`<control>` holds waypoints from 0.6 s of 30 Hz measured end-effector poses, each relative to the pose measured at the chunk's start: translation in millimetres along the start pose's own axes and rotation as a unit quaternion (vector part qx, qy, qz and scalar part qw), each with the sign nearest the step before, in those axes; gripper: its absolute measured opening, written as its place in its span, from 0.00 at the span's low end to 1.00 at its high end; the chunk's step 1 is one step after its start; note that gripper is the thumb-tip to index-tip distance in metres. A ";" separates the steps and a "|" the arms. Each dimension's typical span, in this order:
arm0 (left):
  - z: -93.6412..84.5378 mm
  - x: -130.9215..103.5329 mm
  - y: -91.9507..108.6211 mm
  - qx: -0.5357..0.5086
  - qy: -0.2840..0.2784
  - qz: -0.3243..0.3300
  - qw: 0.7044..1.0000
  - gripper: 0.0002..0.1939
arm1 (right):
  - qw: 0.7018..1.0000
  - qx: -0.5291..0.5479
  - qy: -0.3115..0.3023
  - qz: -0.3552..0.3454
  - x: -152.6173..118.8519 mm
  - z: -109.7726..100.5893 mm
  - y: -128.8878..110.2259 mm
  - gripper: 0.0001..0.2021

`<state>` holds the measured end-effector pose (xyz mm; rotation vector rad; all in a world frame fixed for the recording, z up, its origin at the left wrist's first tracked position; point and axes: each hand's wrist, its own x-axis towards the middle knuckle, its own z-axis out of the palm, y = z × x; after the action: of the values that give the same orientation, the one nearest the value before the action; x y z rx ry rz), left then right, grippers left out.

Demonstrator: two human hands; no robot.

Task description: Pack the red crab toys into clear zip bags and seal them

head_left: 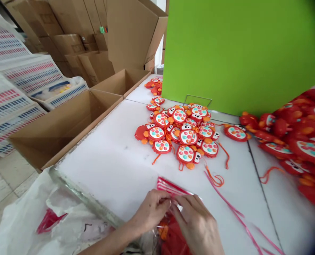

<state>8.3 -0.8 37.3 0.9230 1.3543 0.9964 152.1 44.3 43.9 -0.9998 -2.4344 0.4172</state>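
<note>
Bottom centre, both hands met over a clear bag with red stripes (170, 187): the left hand (150, 210) had its fingers curled and pinched on the bag's edge, the right hand (197, 225) closed on it just beside, fingertips touching. A red toy (172, 235) sat inside the bag beneath them, partly hidden. Lower left, a white plastic bag (40, 219) hung off the white table (112, 166). Mid-frame lay a pile of red toys (184, 132), another heap (301, 141) at right. Behind stood a green board (242, 49); open cardboard boxes (67, 120) filled the left.
</note>
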 end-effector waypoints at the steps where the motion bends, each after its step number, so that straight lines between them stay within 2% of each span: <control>1: 0.9 -0.3 1.8 0.011 0.000 0.008 1.000 0.10 | 1.000 -0.017 -0.005 0.000 1.5 3.5 -1.2 0.13; 4: 4.9 -2.1 6.3 0.071 0.014 0.045 0.996 0.10 | 0.998 -0.047 -0.027 -0.012 4.5 6.8 -4.1 0.13; 7: 8.8 -5.2 7.5 0.159 0.038 0.072 0.984 0.11 | 0.999 -0.046 -0.021 -0.009 8.5 4.6 -7.5 0.13; 9: 9.7 -7.1 6.4 0.187 0.037 0.070 0.979 0.11 | 1.000 -0.018 -0.009 0.015 9.6 1.0 -5.4 0.12; 11: 8.2 -8.0 4.0 0.175 0.025 0.047 0.983 0.12 | 0.998 0.018 -0.008 0.061 4.1 -5.6 7.3 0.10; 13: 4.2 -7.9 0.4 0.151 0.026 0.015 0.988 0.13 | 0.990 0.019 0.005 0.139 -13.1 -16.6 35.3 0.09; 15: -1.3 -7.2 -4.1 0.144 0.040 -0.002 0.989 0.12 | 0.966 -0.041 0.048 0.250 -44.1 -32.0 76.5 0.10; 18: -8.9 -6.0 -11.4 0.132 0.052 0.001 0.990 0.11 | 0.917 -0.102 -0.007 0.385 -106.5 -59.1 139.7 0.11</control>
<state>-0.1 -10.6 28.3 1.0798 1.6000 0.8896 330.1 69.7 -1.0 -2.0492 -2.0268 0.4168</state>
